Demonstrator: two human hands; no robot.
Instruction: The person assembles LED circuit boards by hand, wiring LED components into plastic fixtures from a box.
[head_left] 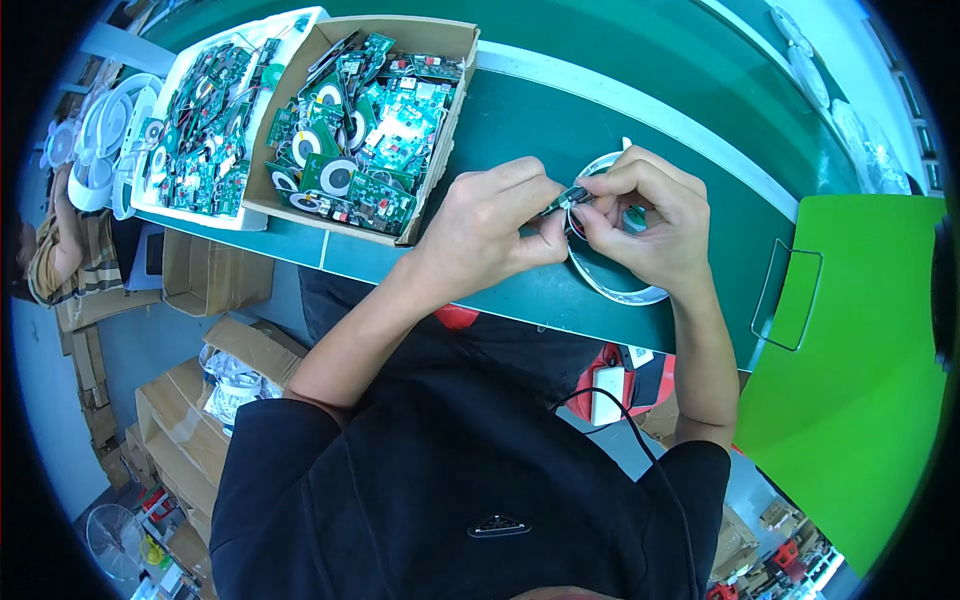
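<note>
Pinching a small dark part [572,196] between closed fingertips, both hands [490,225] [645,215] hover over the white ring [610,285].

There is one view, from a camera worn on the person's head. It looks steeply down past the chest onto the near edge of the green table [520,120], close to both hands. The wide fisheye lens bends the table's straight edges and also takes in the floor below and cardboard boxes [190,400] at the left.
</note>
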